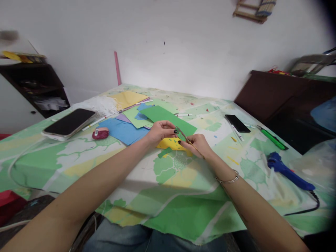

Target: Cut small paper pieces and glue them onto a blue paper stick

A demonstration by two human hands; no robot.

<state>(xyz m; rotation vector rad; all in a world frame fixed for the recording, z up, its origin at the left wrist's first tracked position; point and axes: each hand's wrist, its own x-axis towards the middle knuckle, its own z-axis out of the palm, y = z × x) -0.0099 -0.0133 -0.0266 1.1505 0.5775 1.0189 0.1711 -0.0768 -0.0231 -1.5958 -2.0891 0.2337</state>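
My left hand (163,133) is closed in a pinch above the paper. Whatever sits between its fingertips is too small to make out. In my right hand (198,144) is a slim metal pair of scissors (183,134), seen edge-on, with the tips pointing at my left fingertips. Beneath both hands lies a yellow sheet (170,143) with tiny green scraps on it. A green strip of paper (165,152) rests at its near edge. Just beyond is a large green sheet (168,117), overlapping light green paper (132,117) and blue paper (123,131).
To the left are a phone (70,122), a dark red object (100,133) and white strands (99,105). A black phone (237,123), a green cutter (273,137) and a blue glue gun (291,173) with its cord lie right. A wall (183,52) stands behind the table.
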